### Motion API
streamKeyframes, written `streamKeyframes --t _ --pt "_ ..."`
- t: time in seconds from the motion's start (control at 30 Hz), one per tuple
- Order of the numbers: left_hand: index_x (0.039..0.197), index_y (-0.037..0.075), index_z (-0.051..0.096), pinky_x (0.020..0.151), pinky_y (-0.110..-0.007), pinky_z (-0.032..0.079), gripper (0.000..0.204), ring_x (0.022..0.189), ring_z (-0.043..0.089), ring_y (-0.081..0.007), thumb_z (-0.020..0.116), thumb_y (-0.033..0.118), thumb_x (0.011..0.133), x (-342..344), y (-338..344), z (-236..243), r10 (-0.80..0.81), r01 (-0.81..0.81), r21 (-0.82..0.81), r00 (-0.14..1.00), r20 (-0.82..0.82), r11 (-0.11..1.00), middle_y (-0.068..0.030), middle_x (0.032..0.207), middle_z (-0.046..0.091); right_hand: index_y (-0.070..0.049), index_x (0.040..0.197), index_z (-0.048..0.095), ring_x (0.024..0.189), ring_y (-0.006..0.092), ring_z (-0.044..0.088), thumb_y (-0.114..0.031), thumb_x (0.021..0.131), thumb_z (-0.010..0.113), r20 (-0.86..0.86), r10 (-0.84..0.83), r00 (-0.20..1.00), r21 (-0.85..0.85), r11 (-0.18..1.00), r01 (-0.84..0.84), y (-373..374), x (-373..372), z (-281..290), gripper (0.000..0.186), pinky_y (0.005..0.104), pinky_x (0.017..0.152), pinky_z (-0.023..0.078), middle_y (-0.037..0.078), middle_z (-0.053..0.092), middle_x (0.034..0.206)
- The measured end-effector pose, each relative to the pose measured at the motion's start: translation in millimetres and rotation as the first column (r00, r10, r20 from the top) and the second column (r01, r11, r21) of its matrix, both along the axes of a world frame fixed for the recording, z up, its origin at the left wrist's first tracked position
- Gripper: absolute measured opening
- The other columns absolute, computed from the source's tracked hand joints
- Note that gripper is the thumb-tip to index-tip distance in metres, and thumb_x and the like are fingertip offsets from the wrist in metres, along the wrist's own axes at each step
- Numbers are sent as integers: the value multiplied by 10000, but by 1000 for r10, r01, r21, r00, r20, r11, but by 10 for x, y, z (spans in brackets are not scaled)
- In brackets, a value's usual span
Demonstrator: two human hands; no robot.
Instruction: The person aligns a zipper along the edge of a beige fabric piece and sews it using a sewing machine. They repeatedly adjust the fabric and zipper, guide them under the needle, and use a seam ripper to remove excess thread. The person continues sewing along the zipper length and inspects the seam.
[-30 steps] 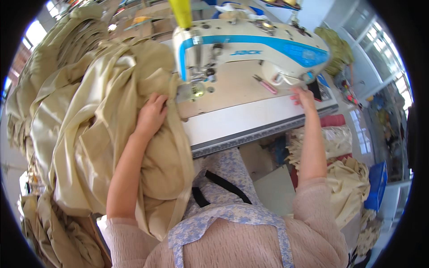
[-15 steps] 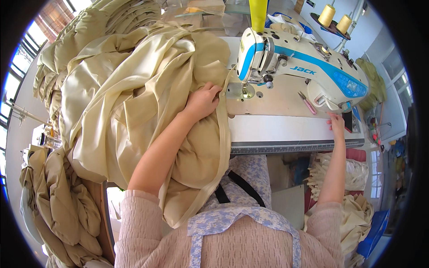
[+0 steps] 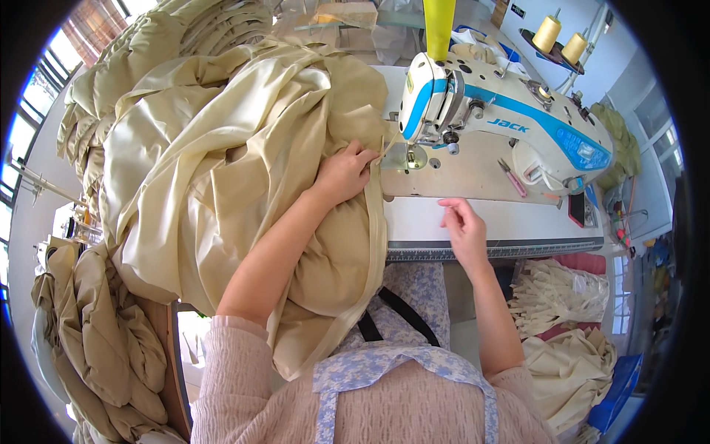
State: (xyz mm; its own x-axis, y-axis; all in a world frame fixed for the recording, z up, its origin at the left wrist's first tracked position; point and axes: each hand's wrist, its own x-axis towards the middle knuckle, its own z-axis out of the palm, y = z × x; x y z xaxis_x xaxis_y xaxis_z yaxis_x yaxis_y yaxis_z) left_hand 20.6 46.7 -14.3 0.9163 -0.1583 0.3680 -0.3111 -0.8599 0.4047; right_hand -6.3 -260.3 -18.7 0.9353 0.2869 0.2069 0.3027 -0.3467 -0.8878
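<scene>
A big heap of pale yellow padded fabric (image 3: 214, 155) lies over the left of the sewing table and spills into my lap. My left hand (image 3: 342, 174) presses on its edge just left of the needle plate (image 3: 408, 157), fingers curled on the cloth. A white and blue sewing machine (image 3: 503, 122) stands on the white table (image 3: 518, 218). My right hand (image 3: 462, 226) rests on the table's front, fingers loosely apart, holding nothing.
More folded yellow fabric is piled at the lower left (image 3: 103, 340) and the far left. Cream cloth pieces (image 3: 569, 325) lie below the table at right. Two thread cones (image 3: 560, 38) stand on a shelf behind the machine. Small scissors (image 3: 512, 177) lie by the machine base.
My right hand has come from the table's right end to its front middle. My left hand has slid with the fabric toward the needle. The view has swung left.
</scene>
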Motion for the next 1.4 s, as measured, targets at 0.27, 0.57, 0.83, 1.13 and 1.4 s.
streamKeyframes --t 0.27,0.57,0.83,1.13,1.4 --pt "1014 75 641 770 -446 571 134 901 686 -357 679 148 908 107 -205 -131 250 -251 14 965 80 968 -118 984 641 -23 1259 645 879 245 684 -119 974 645 18 134 991 -41 990 -134 882 342 -56 301 348 794 553 136 684 1174" --pt "1063 -10 635 790 -288 549 136 840 651 -135 621 123 1036 -116 72 31 -73 -112 -817 980 -185 566 -76 972 694 -15 1208 675 761 86 604 -542 980 667 -475 350 807 312 925 -217 1196 572 334 574 245 594 470 64 689 1035" --pt "1191 -4 624 858 -273 547 177 950 648 -82 549 113 1082 -525 34 383 -195 -157 -929 953 -232 335 -32 1053 689 -7 660 661 568 263 622 -474 884 731 261 182 948 -185 973 -136 1702 594 787 523 393 563 485 159 648 676" --pt "1097 -1 600 749 -252 512 97 853 591 -69 552 78 1069 -2441 -443 252 -229 -312 -834 864 -449 455 -6 927 627 37 742 711 557 66 463 -296 927 721 114 212 971 332 913 -238 1886 993 1445 381 300 521 366 -23 562 591" --pt "1136 -10 614 752 -275 524 127 824 598 -81 580 8 1016 -4147 -170 187 117 -629 -541 705 -699 558 -31 888 631 -11 818 731 590 104 504 -467 939 734 -58 179 982 524 843 -123 2225 1196 1468 472 304 553 401 2 597 697"
